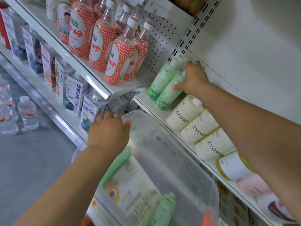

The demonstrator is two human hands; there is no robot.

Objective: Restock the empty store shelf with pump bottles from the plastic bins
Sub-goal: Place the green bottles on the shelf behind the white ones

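A green pump bottle (169, 90) is being clamped onto the shelf (146, 103) at 1 o'clock by the right hand (193, 79); the bin (162, 144) rim's gripped by the left hand (109, 129). Next, another gets grabbed.

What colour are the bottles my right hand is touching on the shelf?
Pale green bottles with leafy label art, under the right hand; head view.

White pegboard-backed shelving (164, 38) stands over what looks like grey concrete floor (32, 160)
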